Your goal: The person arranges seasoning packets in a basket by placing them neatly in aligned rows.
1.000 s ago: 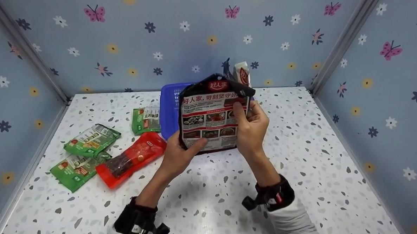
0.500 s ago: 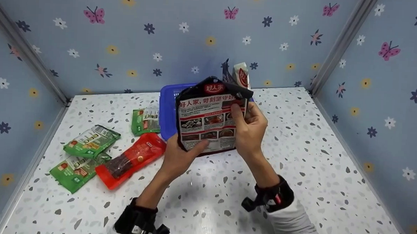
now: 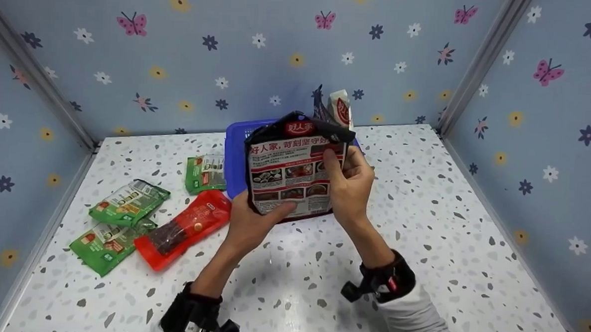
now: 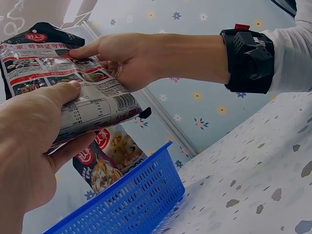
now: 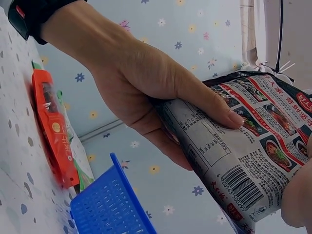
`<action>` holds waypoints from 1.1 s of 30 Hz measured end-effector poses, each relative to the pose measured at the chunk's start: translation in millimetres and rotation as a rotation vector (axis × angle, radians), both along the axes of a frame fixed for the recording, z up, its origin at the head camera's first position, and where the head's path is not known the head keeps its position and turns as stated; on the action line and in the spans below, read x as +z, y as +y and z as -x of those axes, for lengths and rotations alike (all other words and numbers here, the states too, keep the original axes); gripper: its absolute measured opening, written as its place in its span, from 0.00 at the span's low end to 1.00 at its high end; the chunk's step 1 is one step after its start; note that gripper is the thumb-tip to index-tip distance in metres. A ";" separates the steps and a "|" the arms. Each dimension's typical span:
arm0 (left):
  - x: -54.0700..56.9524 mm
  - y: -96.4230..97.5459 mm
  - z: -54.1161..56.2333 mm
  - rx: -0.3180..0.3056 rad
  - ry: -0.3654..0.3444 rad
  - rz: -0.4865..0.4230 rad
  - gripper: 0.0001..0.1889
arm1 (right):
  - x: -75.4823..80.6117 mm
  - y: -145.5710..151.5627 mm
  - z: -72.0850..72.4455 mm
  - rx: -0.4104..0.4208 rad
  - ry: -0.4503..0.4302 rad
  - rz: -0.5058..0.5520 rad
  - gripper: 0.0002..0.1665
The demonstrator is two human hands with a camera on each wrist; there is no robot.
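Observation:
Both hands hold up one black food packet (image 3: 292, 173), its printed back with rows of food pictures turned toward me. At its lower left corner the left hand (image 3: 256, 219) grips it, thumb on the print and fingers behind. My right hand (image 3: 350, 183) pinches the right edge, thumb across the front. Behind the packet stands a blue plastic basket (image 3: 235, 158), partly hidden. Two more packets poke up from it: a pale one (image 3: 340, 108) and a dark one. In the left wrist view they lean inside the basket (image 4: 141, 200).
Left of the basket lie a red packet (image 3: 185, 228) and several green packets (image 3: 129, 201), two of them overlapping. The speckled white table (image 3: 290, 295) is bounded by flower-patterned walls (image 3: 180, 56). Each wrist wears a black camera strap.
The held packet and both hands have shifted slightly left and down in the head view. Both hands keep their grip. The packets on the table stay put.

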State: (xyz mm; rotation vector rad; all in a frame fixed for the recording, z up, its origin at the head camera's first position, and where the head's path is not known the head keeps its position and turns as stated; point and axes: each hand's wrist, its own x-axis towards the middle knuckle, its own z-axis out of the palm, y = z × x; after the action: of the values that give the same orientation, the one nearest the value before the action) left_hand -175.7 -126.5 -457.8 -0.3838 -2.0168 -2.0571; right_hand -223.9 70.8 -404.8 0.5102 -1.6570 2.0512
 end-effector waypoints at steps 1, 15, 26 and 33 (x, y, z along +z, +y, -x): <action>0.1 -0.1 -0.2 0.006 0.000 0.002 0.28 | -0.1 0.1 -0.3 0.003 0.004 -0.002 0.06; 8.1 -14.7 4.4 0.219 0.182 -0.062 0.26 | 6.1 -5.2 -9.9 0.083 0.048 0.021 0.30; 15.4 -21.1 6.5 0.437 0.302 -0.042 0.27 | 10.8 -30.3 -25.1 0.092 0.123 -0.116 0.32; 4.7 -23.0 13.6 0.603 0.484 0.083 0.23 | 6.9 -51.2 -41.6 0.227 0.170 -0.250 0.46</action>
State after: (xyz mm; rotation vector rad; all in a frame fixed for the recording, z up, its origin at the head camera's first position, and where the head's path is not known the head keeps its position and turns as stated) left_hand -189.3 -149.6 -453.1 -0.2181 -1.6568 -1.3639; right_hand -182.3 19.6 -397.9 0.9694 -1.8304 1.8972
